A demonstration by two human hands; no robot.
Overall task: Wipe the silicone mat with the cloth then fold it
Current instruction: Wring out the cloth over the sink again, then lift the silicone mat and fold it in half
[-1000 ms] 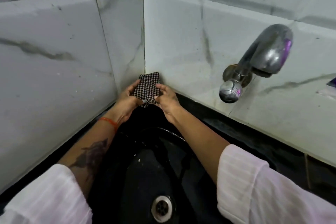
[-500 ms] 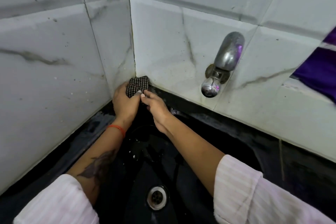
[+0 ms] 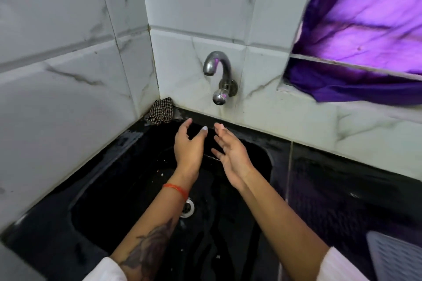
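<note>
The folded black-and-white checked cloth (image 3: 160, 111) leans in the far corner where the two tiled walls meet, on the sink's black rim. My left hand (image 3: 188, 147) and my right hand (image 3: 230, 155) hover over the black sink basin (image 3: 118, 189), both empty, fingers spread and relaxed, a short way in front of the cloth and apart from it. A pale grey ribbed silicone mat (image 3: 395, 258) shows at the bottom right corner, cut off by the frame.
A chrome tap (image 3: 218, 75) juts from the back wall above the basin. The drain (image 3: 187, 207) lies under my left wrist. A purple curtain (image 3: 360, 29) hangs at the upper right. Black counter (image 3: 342, 189) runs to the right of the basin.
Both hands have let go of the cloth, left it in the corner and drawn back over the basin. My head has lifted and pulled back, so more wall and counter show.
</note>
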